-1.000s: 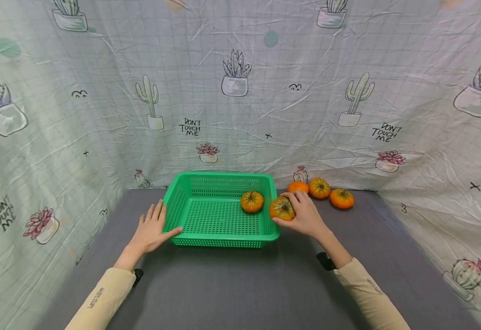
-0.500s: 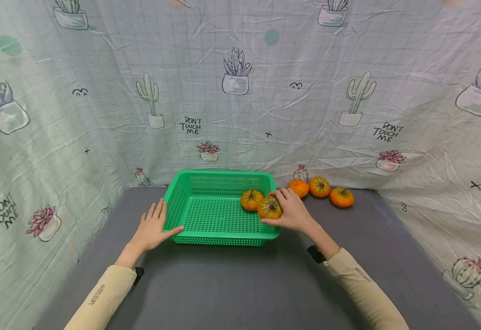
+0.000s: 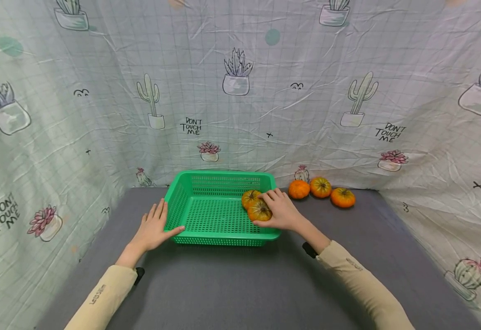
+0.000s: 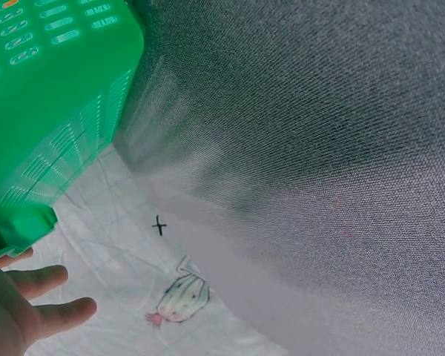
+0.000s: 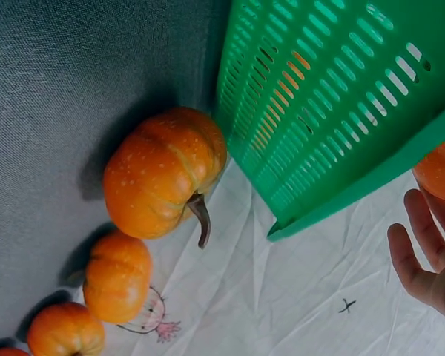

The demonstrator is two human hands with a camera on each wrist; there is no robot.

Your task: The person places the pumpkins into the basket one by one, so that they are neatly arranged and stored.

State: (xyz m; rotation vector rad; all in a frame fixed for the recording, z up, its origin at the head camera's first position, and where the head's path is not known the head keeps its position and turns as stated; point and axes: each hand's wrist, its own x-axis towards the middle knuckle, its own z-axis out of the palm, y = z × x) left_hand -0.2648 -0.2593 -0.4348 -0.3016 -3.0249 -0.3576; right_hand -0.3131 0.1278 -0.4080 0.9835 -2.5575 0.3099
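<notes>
My right hand holds a small orange pumpkin with greenish streaks, inside the right part of the green plastic basket. Just behind it, a second pumpkin sits in the basket, partly covered by the held one. In the right wrist view, only an edge of the held pumpkin shows above the fingers, over the basket rim. My left hand lies at the basket's front left corner, fingers spread along the left side and thumb over the front rim. Its straight fingers show below the rim in the left wrist view.
Right of the basket, at the back of the grey table, several pumpkins lie along the cloth. The right wrist view has one pumpkin with a curved stem close beside the basket wall. A cactus-print cloth encloses the back and sides.
My right hand has carried the held pumpkin leftward, from over the basket's right rim to inside, beside the other pumpkin. My left hand has stayed at the basket's corner.
</notes>
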